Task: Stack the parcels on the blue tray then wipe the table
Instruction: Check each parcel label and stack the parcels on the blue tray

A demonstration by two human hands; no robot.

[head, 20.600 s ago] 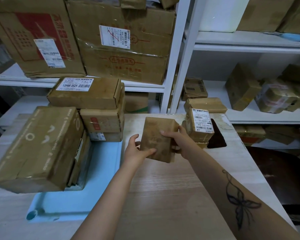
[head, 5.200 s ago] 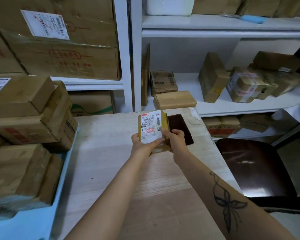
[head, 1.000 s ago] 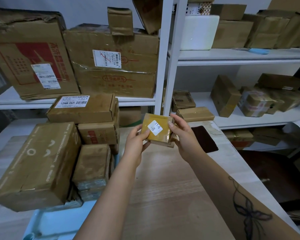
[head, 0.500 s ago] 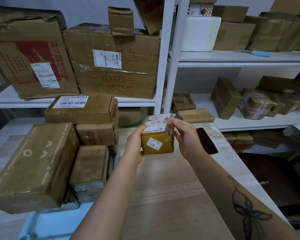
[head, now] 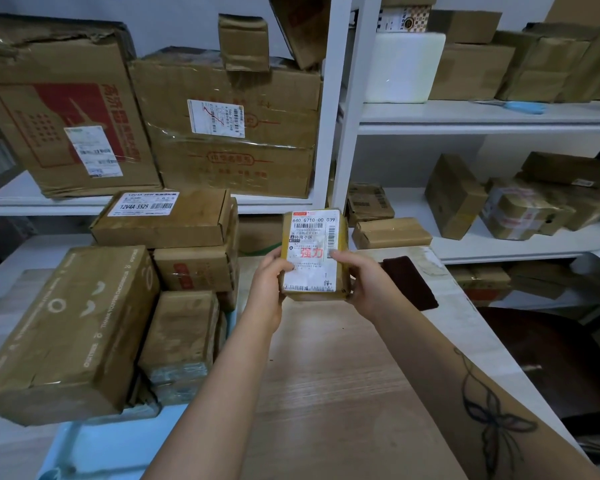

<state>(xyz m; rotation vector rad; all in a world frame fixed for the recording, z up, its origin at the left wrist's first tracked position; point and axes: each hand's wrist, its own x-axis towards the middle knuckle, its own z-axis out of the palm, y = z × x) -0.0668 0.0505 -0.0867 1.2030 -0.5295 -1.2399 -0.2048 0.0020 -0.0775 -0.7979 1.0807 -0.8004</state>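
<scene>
I hold the labelled parcel (head: pixel 314 254) in both hands (head: pixel 269 271) (head: pixel 362 277) above the wooden table (head: pixel 326 393), white shelving (head: pixel 482 116) behind.

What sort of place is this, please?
Probably a parcel depot or stockroom: white shelving packed with cardboard boxes, parcels stacked on a blue tray, and a barcoded shipping label on the held parcel.

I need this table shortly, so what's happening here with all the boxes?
A person holds a small labelled parcel above the wooden table, with the left hand and right hand gripping its sides. Other parcels are already stacked on the blue tray at the left. What looks like a dark cloth lies untouched near the table's far right corner.
</scene>
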